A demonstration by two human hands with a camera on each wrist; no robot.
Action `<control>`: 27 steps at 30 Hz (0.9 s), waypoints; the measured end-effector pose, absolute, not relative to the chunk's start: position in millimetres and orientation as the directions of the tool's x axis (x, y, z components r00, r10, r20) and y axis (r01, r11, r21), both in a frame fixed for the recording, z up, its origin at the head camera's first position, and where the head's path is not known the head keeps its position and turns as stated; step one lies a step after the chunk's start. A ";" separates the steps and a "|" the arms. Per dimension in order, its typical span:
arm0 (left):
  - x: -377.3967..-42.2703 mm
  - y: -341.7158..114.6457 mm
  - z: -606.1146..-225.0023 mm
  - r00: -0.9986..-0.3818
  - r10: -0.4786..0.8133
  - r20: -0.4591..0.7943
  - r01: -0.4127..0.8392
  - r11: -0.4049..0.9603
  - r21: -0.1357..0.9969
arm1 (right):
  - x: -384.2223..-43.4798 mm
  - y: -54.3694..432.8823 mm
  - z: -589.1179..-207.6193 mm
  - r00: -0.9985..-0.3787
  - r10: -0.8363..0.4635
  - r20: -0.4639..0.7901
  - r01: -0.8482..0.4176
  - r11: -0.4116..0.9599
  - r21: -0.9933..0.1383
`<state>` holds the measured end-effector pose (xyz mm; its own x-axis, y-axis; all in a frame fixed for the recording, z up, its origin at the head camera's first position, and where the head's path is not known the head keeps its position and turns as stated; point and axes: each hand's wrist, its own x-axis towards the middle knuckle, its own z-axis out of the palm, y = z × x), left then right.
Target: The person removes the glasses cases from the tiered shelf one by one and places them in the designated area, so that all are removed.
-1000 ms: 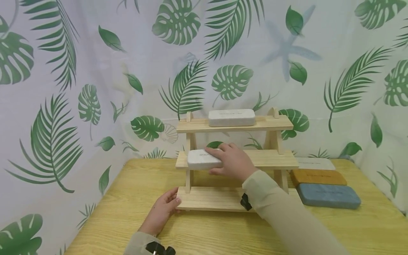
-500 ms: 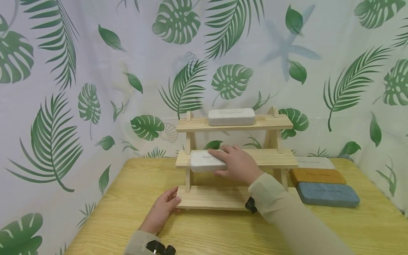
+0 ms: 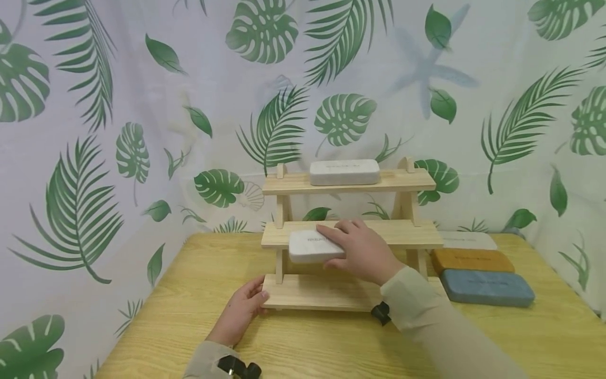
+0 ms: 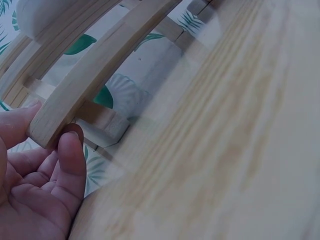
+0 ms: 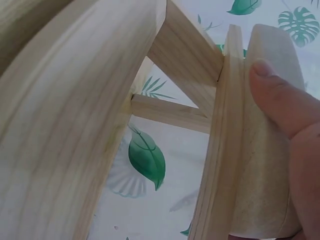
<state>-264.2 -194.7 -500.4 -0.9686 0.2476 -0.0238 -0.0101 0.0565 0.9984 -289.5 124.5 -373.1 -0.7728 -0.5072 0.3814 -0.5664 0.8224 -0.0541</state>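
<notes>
My right hand (image 3: 368, 253) grips a white glasses case (image 3: 309, 247) with lettering on its lid. The case overlaps the front edge of the middle shelf (image 3: 402, 235) of a three-tier wooden display stand (image 3: 322, 292). In the right wrist view the thumb (image 5: 280, 97) presses along the case (image 5: 262, 180), which lies right beside the shelf's edge. My left hand (image 3: 242, 309) pinches the left end of the bottom shelf, and the left wrist view has its thumb and fingers on opposite sides of that board (image 4: 70, 102).
Another white glasses case (image 3: 344, 172) sits on the top shelf. Right of the stand, a white case (image 3: 466, 240), an orange-brown case (image 3: 473, 261) and a blue case (image 3: 487, 288) lie on the wooden table (image 3: 303, 342). A leaf-print curtain (image 3: 156, 105) hangs behind.
The right hand has drawn the white glasses case to the right and down toward me, over the middle shelf's front edge. The left hand has stayed on the stand.
</notes>
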 end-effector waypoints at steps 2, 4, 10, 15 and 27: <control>-264.6 -195.5 -500.8 -0.970 0.242 -0.023 -0.009 0.059 0.998 | -285.8 126.5 -372.6 -0.764 -0.515 0.388 -0.575 0.817 -0.046; -264.9 -196.2 -501.5 -0.972 0.235 -0.027 -0.013 0.061 0.998 | -281.7 128.7 -372.7 -0.759 -0.523 0.388 -0.581 0.813 -0.039; -265.3 -197.8 -504.2 -0.973 0.230 -0.023 -0.009 0.064 0.998 | -272.2 137.4 -378.7 -0.754 -0.524 0.396 -0.588 0.807 -0.053; -266.3 -198.7 -505.9 -0.971 0.239 -0.027 -0.014 0.058 0.998 | -263.4 146.2 -379.8 -0.728 -0.528 0.437 -0.609 0.791 -0.058; -268.0 -196.6 -503.8 -0.967 0.255 -0.015 -0.006 0.039 0.999 | -245.4 186.4 -383.2 -0.713 -0.512 0.480 -0.609 0.791 -0.060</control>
<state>-268.0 -196.6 -503.8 -0.9669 0.2548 -0.0155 -0.0058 0.0389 0.9992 -245.4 186.4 -383.2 -0.7127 -0.5120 0.4796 -0.6088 0.7911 -0.0601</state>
